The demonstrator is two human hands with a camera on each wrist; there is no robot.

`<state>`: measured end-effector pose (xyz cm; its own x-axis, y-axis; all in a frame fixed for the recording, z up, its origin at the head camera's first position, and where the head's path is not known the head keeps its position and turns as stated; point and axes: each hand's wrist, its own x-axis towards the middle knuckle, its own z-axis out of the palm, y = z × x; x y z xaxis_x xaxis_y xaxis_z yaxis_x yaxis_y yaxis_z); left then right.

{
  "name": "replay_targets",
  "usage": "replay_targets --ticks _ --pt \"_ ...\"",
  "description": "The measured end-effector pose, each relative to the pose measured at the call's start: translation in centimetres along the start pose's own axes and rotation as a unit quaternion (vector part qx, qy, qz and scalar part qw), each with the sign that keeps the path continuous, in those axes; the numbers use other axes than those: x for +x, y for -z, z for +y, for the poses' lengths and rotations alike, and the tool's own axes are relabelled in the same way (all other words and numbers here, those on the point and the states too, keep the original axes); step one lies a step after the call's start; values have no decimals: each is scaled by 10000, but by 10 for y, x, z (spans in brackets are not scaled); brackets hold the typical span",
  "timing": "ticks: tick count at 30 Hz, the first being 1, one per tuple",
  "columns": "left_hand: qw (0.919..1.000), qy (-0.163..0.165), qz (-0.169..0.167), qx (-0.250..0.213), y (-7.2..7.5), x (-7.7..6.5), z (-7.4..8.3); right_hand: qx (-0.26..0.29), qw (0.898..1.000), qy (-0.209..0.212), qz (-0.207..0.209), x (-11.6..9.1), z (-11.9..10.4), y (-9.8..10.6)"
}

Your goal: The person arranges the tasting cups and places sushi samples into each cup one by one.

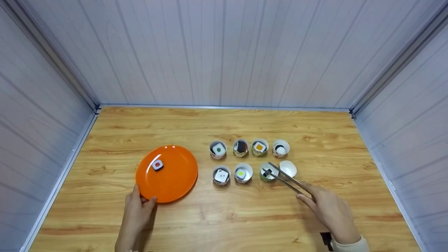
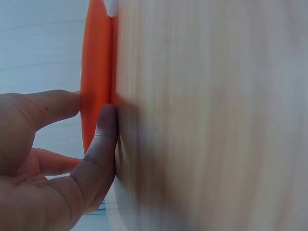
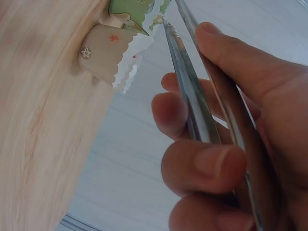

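My left hand [image 1: 137,207] grips the near-left rim of an orange plate [image 1: 175,185], with fingers on both faces of the rim in the left wrist view. On the plate lies a small white block with a red centre [image 1: 157,165]. My right hand [image 1: 332,210] holds metal tweezers [image 1: 292,182], their serrated tips apart. Those tips are over a green paper cup [image 1: 266,177] in the front row, which holds a black-and-white piece [image 1: 267,173]; whether they touch it I cannot tell. Just right of it stands a white-lined paper cup [image 1: 287,169], partly behind the tweezers.
Other paper cups hold a green-dotted block [image 1: 218,149], a dark block [image 1: 240,146], an orange-centred block [image 1: 259,147], a round white piece [image 1: 280,150], a dark-spotted white block [image 1: 221,175] and a yellow-dotted block [image 1: 240,173]. Pale panels [image 1: 224,52] wall the wooden table [image 1: 224,224].
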<state>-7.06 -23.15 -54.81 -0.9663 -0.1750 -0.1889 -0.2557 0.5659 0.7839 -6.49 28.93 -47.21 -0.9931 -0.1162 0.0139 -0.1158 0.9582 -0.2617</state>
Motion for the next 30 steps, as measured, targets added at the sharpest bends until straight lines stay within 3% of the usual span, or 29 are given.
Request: replay_targets --ticks 3,10,15,25,30 --pt "10000 -45 69 16 0 0 1 1 10000 59 62 -1 0 -1" --pt "9971 -638 390 -132 -1 1 -2 35 9999 33 135 -3 -2 -4" --pt "9988 -424 240 -78 2 1 -2 4 9998 111 145 4 -13 -7" --pt "9993 -306 210 -67 1 0 -2 1 9912 1167 629 46 -71 -20" --pt "9995 -268 156 -11 0 0 -1 23 9848 1624 620 72 -108 -29"
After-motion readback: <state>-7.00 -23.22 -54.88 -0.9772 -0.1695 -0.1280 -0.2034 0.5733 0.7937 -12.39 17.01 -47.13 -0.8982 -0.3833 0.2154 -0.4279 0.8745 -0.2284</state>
